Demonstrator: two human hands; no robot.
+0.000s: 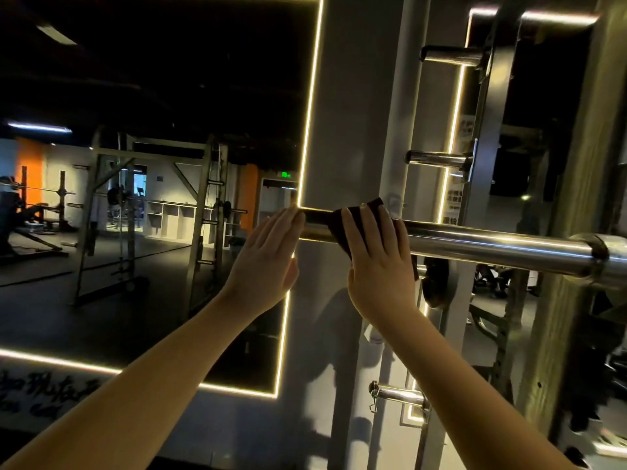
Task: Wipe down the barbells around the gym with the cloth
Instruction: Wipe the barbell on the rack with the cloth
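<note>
A shiny steel barbell sleeve (pixel 492 244) runs from the rack at the right towards the middle, ending near the mirror's edge. A dark cloth (pixel 342 220) is draped over the sleeve close to its free end. My right hand (pixel 376 252) lies over the cloth with straight fingers, pressing it onto the bar. My left hand (pixel 268 257) is beside it at the bar's free end, fingers straight, fingertips touching the end of the sleeve.
A lit-framed wall mirror (pixel 152 198) at the left reflects racks and benches. Steel plate-storage pegs (pixel 451 57) (pixel 437 158) (pixel 398 395) stick out of the rack upright (pixel 488 130). A thick rack post (pixel 576 232) stands at the right.
</note>
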